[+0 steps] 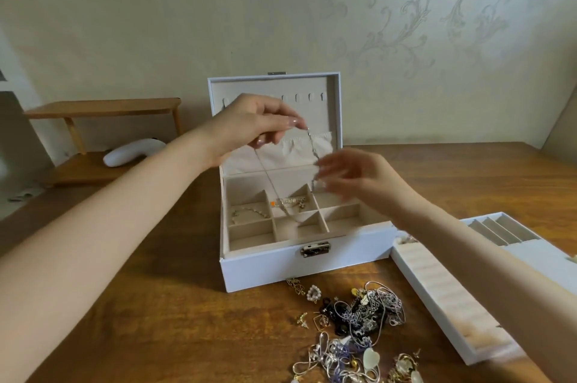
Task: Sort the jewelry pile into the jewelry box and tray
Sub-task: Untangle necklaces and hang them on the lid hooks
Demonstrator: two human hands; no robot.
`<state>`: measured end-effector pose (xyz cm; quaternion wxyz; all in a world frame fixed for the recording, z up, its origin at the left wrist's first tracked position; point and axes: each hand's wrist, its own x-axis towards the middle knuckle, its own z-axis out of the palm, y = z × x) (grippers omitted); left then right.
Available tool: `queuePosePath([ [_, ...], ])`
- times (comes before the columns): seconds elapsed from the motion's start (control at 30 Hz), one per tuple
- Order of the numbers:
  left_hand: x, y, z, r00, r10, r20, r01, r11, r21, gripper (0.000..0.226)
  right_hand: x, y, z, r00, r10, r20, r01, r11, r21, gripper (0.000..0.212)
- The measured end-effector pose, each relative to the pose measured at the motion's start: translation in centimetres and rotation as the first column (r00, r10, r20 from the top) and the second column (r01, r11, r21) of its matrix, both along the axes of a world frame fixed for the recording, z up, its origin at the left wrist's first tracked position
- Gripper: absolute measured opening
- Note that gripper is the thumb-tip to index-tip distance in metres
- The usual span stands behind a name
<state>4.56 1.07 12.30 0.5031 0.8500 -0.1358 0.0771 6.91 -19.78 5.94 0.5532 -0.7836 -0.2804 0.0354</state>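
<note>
Many loose pieces: the jewelry pile (365,317) lies unsorted on the counter (156,304) at lower centre, just in front of the box.
Tray: the tray (437,289) sits at lower right, beside the box's right end and under the right forearm; little shows in it.
Box: the jewelry box (265,270) stands open at frame centre, lid upright. A bracelet (249,212) lies in its back left compartment.
Chain: a silver chain (313,145) hangs over the open box, its long axis close to vertical. Its low end dips into the middle compartments.
Right hand: the right hand (352,176) is blurred, just right of the chain's lower part. Whether its fingers grasp the chain I cannot tell.
Left hand: the left hand (246,123) pinches the chain's top end between fingertips, right of centre in front of the lid.
Key relation: the lid's hooks (296,97) lie just above and behind the left hand, so that hand is likely nearer for hanging the chain.
</note>
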Motion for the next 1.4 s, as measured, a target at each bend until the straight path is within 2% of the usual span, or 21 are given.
queuePosePath([
  [0.03,0.7,-0.1,0.4,1.0,0.021,0.0,-0.021,0.996,0.085,0.014,0.7,0.7,0.8,0.999,-0.007,0.036,0.006,0.999,0.039,0.038],
  [0.1,1.9,-0.4,0.8,0.999,0.039,0.001,-0.039,0.981,0.188,0.012,1.9,2.2,2.6,0.998,0.057,0.008,-0.058,0.988,0.144,0.054],
  [0.2,3.2,-0.6,1.0,0.997,0.073,0.007,-0.073,0.968,0.238,0.011,3.4,4.0,4.3,0.994,0.106,-0.04,-0.098,0.981,0.167,0.05],
  [0.4,3.9,1.4,0.3,0.99,0.103,-0.095,-0.095,0.992,0.079,0.01,5.7,4.3,3.5,0.996,0.077,-0.051,-0.065,0.978,0.199,0.004],
  [0.6,4.6,2.3,0.1,0.99,0.114,-0.083,-0.121,0.989,-0.079,0.014,7.0,4.0,2.5,0.992,0.046,-0.121,-0.027,0.987,0.156,0.004],
  [0.77,5.2,2.0,1.0,0.99,0.13,-0.062,-0.139,0.97,-0.2,0.015,8.2,3.6,2.6,0.993,0.021,-0.116,-0.005,0.991,0.135,0.006],
  [0.97,5.9,1.6,2.0,0.987,0.162,-0.02,-0.163,0.97,-0.18,0.008,8.5,4.3,3.1,0.995,0.038,-0.093,-0.032,0.997,0.067,0.004],
  [1.1,6.3,1.0,1.7,0.977,0.215,-0.006,-0.215,0.974,-0.065,0.006,8.3,5.0,3.7,0.981,0.13,-0.144,-0.108,0.983,0.149,0.01],
  [1.27,6.5,1.0,1.0,0.975,0.219,0.03,-0.218,0.975,-0.029,0.008,8.3,5.9,4.1,0.971,0.161,-0.179,-0.109,0.956,0.271,0.01],
  [1.4,6.7,1.2,1.0,0.967,0.25,0.046,-0.249,0.968,-0.028,0.012,8.7,6.0,4.3,0.981,0.111,-0.156,-0.071,0.968,0.242,0.01],
])
